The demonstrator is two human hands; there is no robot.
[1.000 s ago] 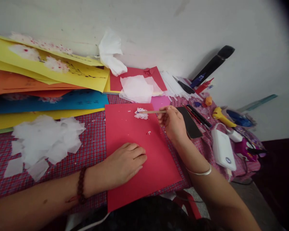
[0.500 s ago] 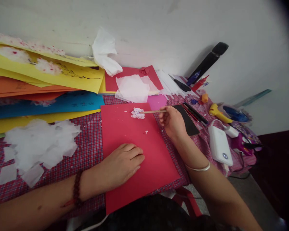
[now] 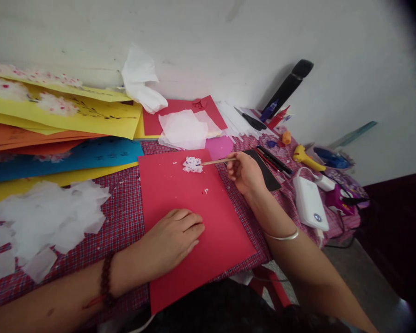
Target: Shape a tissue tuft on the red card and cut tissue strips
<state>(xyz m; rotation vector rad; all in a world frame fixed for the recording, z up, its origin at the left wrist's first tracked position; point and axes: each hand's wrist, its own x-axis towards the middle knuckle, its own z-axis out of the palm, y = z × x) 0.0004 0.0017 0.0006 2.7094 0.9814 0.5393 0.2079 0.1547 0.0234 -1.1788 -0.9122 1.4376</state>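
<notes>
A red sheet of paper (image 3: 208, 259) lies in front of me. On its upper part sits a small white paper flower (image 3: 192, 164) dotted with purple. My right hand (image 3: 244, 171) pinches a thin paintbrush (image 3: 217, 161) with a wooden handle, its dark tip at the flower's right side. My left hand (image 3: 176, 236) rests flat on the sheet below the flower, its fingers stretched out and holding nothing. Tiny white paper scraps (image 3: 205, 191) are scattered on the sheet between flower and hand.
At left lies a pile of white tissue squares (image 3: 52, 217); behind it, stacked coloured sheets (image 3: 104, 111) bear blossoms. More white tissue (image 3: 183, 129) lies beyond the red sheet. At right are pens (image 3: 273, 159), a black pad (image 3: 266, 175), a white power bank (image 3: 310, 203) and a yellow glue gun (image 3: 307, 159).
The whole view has shifted slightly, so most things sit further left. The brush slants a little more in my right hand, its tip still by the flower. My left hand stays on the sheet.
</notes>
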